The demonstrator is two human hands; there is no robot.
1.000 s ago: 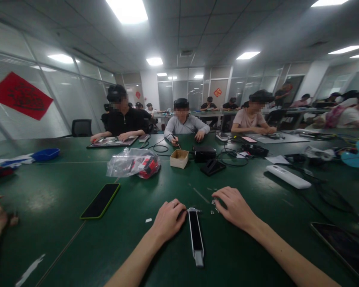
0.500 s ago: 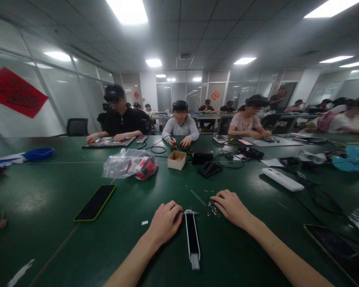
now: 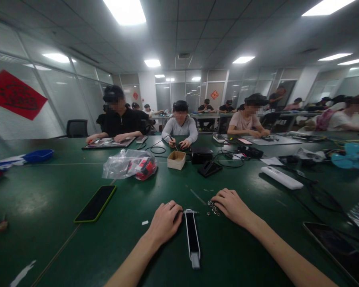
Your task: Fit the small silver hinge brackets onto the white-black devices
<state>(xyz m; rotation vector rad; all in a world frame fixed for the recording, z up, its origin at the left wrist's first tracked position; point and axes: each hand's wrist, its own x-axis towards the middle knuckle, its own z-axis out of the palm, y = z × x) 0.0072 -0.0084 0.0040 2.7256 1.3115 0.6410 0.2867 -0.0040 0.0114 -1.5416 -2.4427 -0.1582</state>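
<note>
My left hand (image 3: 166,220) rests on the green table with its fingers curled at the top left corner of a long, narrow piece with a white frame and black middle (image 3: 192,235). A thin metal rod (image 3: 194,212) crosses the top of that piece; what my left fingertips grip is hidden. My right hand (image 3: 231,207) lies palm down, fingers stretched forward and bent onto a small heap of shiny metal nuts or rings (image 3: 213,207). No piece shows lifted in those fingers. One loose small ring (image 3: 208,214) lies just left of the heap.
A phone with a green edge (image 3: 95,204) lies left, a dark tablet-like device (image 3: 336,247) right. Farther back are a plastic bag with red parts (image 3: 130,164), a small open box (image 3: 176,160), a black stand (image 3: 210,169) and a white case (image 3: 281,178). Co-workers sit opposite.
My right hand's fingers have shifted very slightly over the metal pieces. My left hand and the long piece stay in place; the view has moved a little.
</note>
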